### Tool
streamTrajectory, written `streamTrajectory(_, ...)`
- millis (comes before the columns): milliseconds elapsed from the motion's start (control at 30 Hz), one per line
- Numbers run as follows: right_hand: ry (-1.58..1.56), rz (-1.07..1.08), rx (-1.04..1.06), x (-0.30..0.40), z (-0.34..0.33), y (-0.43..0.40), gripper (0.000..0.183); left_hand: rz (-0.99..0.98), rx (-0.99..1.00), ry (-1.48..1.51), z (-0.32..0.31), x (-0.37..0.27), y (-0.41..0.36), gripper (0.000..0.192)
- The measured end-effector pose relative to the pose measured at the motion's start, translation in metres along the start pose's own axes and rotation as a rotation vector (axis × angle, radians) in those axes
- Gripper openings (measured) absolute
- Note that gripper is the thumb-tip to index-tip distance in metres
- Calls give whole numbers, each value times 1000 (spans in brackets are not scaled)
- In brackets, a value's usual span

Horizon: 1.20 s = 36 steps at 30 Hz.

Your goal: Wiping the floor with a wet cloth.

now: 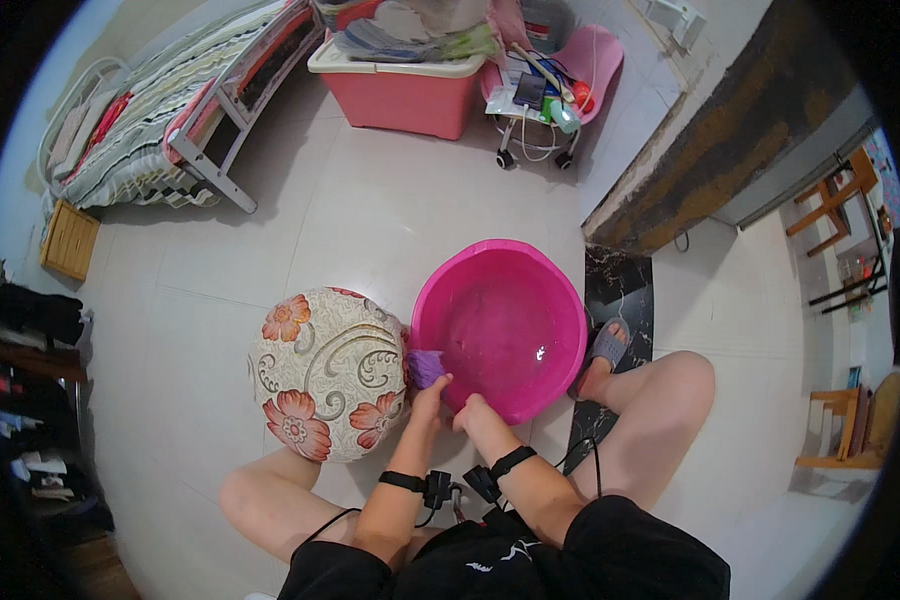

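A bright pink plastic basin (506, 322) stands on the floor before me, with what looks like clear water in it. Over its left rim hangs a crumpled purple cloth (425, 366). My left hand (429, 397) is at the near-left rim, its thumb just below the cloth; its other fingers are mostly hidden. Beside it my right hand (474, 412) rests at the near rim with its fingers bent down outside the basin. Whether either hand grips the rim is unclear. A round stool with a floral cover (330, 375) stands close to the basin's left side.
A black marble threshold (619, 281) runs right of the basin, under my slippered foot (607, 349). Farther off are a metal-framed bed (157, 112), a red storage box (401, 101) and a pink wheeled chair (600, 64) loaded with small items. Black cables hang from my wrist straps.
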State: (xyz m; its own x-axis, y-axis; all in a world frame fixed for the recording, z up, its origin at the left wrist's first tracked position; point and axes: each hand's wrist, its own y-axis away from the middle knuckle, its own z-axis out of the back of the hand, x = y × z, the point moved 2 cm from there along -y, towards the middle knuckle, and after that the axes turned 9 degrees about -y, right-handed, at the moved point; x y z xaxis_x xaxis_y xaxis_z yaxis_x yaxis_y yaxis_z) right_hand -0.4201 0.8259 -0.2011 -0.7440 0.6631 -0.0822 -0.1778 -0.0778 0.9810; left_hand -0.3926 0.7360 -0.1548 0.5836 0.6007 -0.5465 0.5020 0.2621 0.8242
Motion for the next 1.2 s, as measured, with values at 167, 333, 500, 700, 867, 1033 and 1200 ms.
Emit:
streamTrajectory(167, 127, -84, -94, 5, 3, 37, 52, -4, -57, 167, -9, 6, -15, 48)
streamTrajectory(333, 266, -177, -90, 16, 16, 38, 55, -92, -205, 318, -20, 10, -27, 49)
streamTrajectory(500, 530, -630, -13, 43, 21, 36, 50, -152, -345, 359, -39, 0, -35, 49)
streamTrajectory(700, 1055, -171, 663, 87, -25, 96, 22, -495, -733, 305, -43, -12, -32, 41)
streamTrajectory(867, 1173, 689, 880, 147, -58, 136, 29, -599, -711, 160, -107, -52, 2, 50)
streamTrajectory(1033, 1079, 757, 1436, 164, -54, 190, 40, -651, -329, -148, -161, -74, 76, 50)
streamTrajectory(1200, 1250, 758, 1570, 188, -42, 235, 29, -375, 94, 173, -188, -81, 142, 44)
